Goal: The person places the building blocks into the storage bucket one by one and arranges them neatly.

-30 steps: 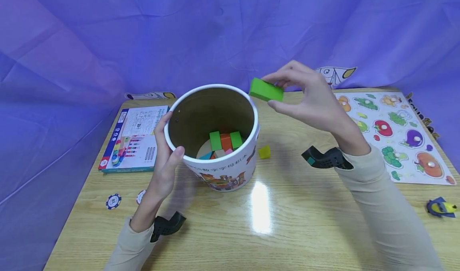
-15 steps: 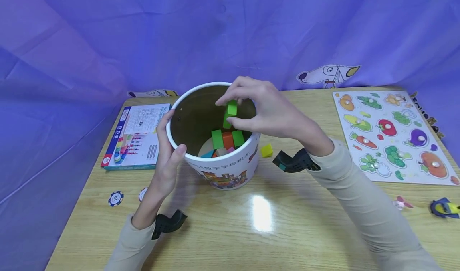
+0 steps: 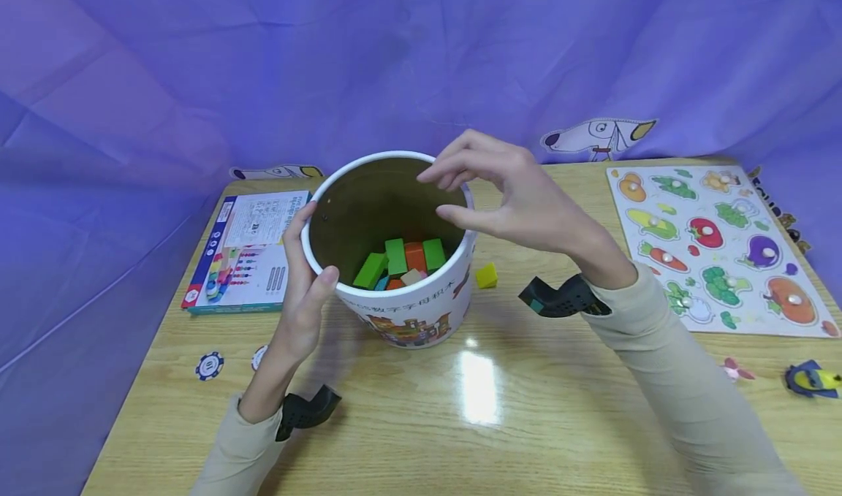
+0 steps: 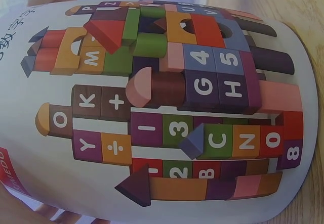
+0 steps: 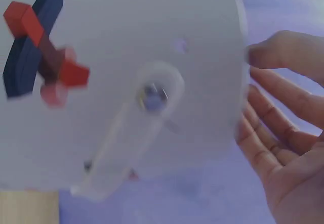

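A white printed bucket [image 3: 421,313] stands on the table, its open top tilted toward me in the head view. My left hand [image 3: 305,299] grips its left rim, thumb on the outer front and fingers around the side. Inside lie several blocks: a long green block [image 3: 371,270] at the left, more green blocks [image 3: 395,256], an orange-red block [image 3: 416,257] and a pale one [image 3: 412,277]. Above the right rim hovers my right hand [image 3: 520,196], thumb and fingers apart with nothing between them. The left wrist view shows the bucket's printed wall [image 4: 167,102].
A yellow block [image 3: 487,275] lies right of the bucket. Behind my left hand is a flat toy box [image 3: 246,251], with poker chips [image 3: 210,365] nearer me. At the right are a vegetable puzzle board [image 3: 723,251], a pink figure [image 3: 737,369] and a blue-yellow toy [image 3: 813,379].
My right hand carried a green block leftward over the bucket, let it go inside, and has drawn back slightly right. The block now lies at the left inside. My left hand kept its grip.
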`<act>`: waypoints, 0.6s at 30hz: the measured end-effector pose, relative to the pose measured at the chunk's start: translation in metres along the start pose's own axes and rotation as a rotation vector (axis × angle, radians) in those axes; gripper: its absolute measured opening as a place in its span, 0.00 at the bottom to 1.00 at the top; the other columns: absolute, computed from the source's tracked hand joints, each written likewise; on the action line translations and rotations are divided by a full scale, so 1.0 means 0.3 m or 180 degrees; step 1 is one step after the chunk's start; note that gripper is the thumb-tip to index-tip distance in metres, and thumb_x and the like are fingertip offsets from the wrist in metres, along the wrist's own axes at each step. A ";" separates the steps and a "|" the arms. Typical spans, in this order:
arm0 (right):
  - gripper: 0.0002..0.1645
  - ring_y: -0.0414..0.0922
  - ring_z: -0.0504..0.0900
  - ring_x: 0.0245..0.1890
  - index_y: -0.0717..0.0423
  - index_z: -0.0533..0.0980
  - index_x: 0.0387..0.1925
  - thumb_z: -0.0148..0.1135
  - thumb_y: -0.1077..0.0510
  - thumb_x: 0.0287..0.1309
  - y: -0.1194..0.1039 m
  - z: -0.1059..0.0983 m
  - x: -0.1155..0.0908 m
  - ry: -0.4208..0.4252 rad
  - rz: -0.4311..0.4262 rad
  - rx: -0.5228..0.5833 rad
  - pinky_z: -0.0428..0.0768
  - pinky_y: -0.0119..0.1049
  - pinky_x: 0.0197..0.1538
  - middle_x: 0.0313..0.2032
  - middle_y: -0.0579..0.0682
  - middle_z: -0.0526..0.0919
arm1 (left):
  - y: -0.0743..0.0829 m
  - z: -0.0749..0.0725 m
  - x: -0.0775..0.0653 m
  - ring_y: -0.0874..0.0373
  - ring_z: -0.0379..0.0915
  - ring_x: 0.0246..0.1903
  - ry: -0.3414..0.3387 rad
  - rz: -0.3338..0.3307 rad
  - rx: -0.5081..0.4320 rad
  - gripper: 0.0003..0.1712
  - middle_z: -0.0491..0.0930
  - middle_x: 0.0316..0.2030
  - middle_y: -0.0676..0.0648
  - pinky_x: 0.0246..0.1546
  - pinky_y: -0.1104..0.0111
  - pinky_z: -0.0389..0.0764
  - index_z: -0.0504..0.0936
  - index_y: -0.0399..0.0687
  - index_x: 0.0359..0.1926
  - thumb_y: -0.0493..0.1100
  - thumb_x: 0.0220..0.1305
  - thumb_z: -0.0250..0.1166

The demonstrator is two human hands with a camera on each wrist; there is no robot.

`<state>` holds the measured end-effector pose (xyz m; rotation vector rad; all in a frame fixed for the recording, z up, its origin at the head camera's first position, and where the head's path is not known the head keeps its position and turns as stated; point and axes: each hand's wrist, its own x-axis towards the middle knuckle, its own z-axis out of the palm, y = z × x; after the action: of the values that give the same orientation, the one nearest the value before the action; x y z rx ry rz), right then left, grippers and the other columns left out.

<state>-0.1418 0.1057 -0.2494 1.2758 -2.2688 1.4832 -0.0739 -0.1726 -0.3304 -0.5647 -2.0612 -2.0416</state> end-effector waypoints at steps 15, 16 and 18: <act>0.18 0.46 0.82 0.43 0.55 0.80 0.50 0.67 0.63 0.56 0.271 -0.036 -0.253 -0.0199 0.0974 -0.0191 0.80 0.38 0.52 0.46 0.48 0.83 | 0.004 0.002 0.000 0.41 0.48 0.71 -0.0021 0.0022 -0.0037 0.42 0.48 0.73 0.47 0.69 0.42 0.60 0.45 0.57 0.74 0.51 0.65 0.55; 0.18 0.47 0.82 0.44 0.56 0.80 0.50 0.68 0.63 0.56 0.295 -0.018 -0.268 -0.0322 0.1038 -0.0258 0.80 0.40 0.52 0.46 0.50 0.83 | 0.005 0.002 0.000 0.41 0.48 0.71 -0.0021 0.0019 -0.0026 0.42 0.48 0.73 0.47 0.69 0.43 0.60 0.45 0.57 0.74 0.51 0.65 0.55; 0.19 0.49 0.82 0.45 0.57 0.80 0.50 0.69 0.63 0.54 0.338 0.019 -0.292 -0.0551 0.1149 -0.0281 0.80 0.45 0.53 0.46 0.52 0.83 | 0.007 0.002 0.000 0.42 0.48 0.71 -0.0009 0.0024 0.0001 0.42 0.48 0.73 0.48 0.69 0.42 0.60 0.45 0.57 0.74 0.51 0.65 0.55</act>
<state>-0.1574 0.1665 -0.3681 1.0472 -2.7627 1.3980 -0.0729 -0.1722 -0.3286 -0.5747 -2.0578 -2.0375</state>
